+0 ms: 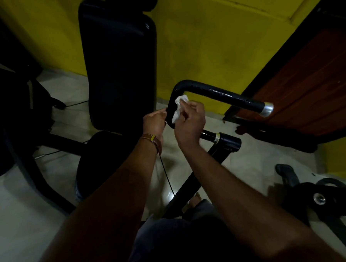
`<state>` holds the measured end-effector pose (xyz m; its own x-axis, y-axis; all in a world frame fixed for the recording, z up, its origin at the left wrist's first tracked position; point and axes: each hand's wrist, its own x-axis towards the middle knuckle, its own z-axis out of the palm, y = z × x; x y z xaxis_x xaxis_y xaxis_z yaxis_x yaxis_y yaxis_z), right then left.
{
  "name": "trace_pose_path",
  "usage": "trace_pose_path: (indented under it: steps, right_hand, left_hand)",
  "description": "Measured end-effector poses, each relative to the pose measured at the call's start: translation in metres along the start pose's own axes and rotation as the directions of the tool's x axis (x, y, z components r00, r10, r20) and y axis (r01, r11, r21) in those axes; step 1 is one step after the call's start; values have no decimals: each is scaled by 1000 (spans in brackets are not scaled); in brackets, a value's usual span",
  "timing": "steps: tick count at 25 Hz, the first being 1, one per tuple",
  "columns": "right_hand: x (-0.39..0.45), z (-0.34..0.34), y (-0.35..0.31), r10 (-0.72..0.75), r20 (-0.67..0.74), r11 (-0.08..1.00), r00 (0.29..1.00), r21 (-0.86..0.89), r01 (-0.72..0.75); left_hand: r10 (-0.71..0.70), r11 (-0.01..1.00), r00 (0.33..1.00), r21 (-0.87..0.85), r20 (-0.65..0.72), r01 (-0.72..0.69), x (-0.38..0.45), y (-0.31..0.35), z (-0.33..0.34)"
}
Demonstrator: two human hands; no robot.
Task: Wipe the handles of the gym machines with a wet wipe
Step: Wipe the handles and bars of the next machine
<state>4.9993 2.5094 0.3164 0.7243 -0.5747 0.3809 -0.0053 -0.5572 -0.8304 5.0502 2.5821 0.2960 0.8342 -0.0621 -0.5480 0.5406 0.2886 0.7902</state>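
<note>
A black padded machine handle bends in an L shape at the centre and ends in a silver cap at the right. My right hand pinches a crumpled white wet wipe against the bend's downward part. My left hand, with a brown band on its wrist, grips the same part of the handle from the left side, just below the wipe.
A black back pad and round seat stand left of the handle. A lower black bar with a silver ring lies under my right hand. A brown door is at the right, a black frame at the left, yellow wall behind.
</note>
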Motion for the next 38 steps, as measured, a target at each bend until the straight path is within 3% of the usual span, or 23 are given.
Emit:
trace_pose_path:
  steps: [2,3,7,8,10,11,13,14,17,18,19,21,22,23,26,29,33,37,38]
  right_hand:
    - [12,-1,-3,-246,81,966,966,-55,251]
    - [25,0,-6,-278,165,949,946,-105,297]
    - [40,2,-16,-126,368,916,921,-313,251]
    - [34,1,-15,-143,460,883,876,-340,323]
    - [30,1,-5,-328,629,696,705,-344,631]
    - [39,0,1,-340,632,647,697,-381,661]
    - [53,-7,-14,-256,512,694,820,-493,524]
    - [54,-7,-21,-232,498,697,836,-514,500]
    - [31,1,-19,-314,666,541,677,-460,704]
    - [34,2,-16,-291,661,574,692,-458,678]
    - [40,3,-20,-223,595,661,772,-489,569]
    - [54,1,-37,-90,340,770,936,-572,282]
    - [56,1,-43,-65,259,781,964,-588,211]
    - [56,1,-51,-36,258,797,965,-576,184]
    - [55,-5,-57,-119,447,658,887,-633,407]
    - [75,-20,-56,-37,272,698,962,-681,220]
    - [65,-10,-70,-48,462,631,886,-674,386]
    - [82,-35,-54,47,286,660,957,-728,185]
    - [79,-34,-54,13,319,650,948,-722,235]
  left_hand:
    - [9,1000,1000,5,-9,-9,3,-1,-3]
    - [9,1000,1000,7,-10,-9,4,-2,-3]
    - [-8,1000,1000,16,-5,8,4,-1,-3]
    - [-6,1000,1000,-2,8,6,4,0,-4]
    - [-1,1000,999,4,36,1,6,2,-6]
    - [1,1000,999,24,49,-2,6,3,-7]
    - [-1,998,997,63,74,-4,8,7,-9]
    - [-1,998,996,65,84,-5,8,10,-10]
    - [9,1000,997,4,80,-10,8,14,-8]
    - [9,1000,997,9,79,-10,7,14,-7]
    - [12,1000,996,23,86,-14,9,13,-7]
    - [26,996,995,78,93,-34,9,14,-5]
    - [45,995,995,85,93,-53,8,15,-4]
    - [77,994,992,65,104,-84,7,15,-2]
    - [154,987,977,27,144,-160,-1,27,6]
    - [176,979,973,77,147,-188,-1,35,15]
    - [270,958,955,69,124,-279,-14,31,24]
    - [280,942,952,153,126,-298,-18,36,27]
    - [284,943,950,143,127,-301,-20,38,29]
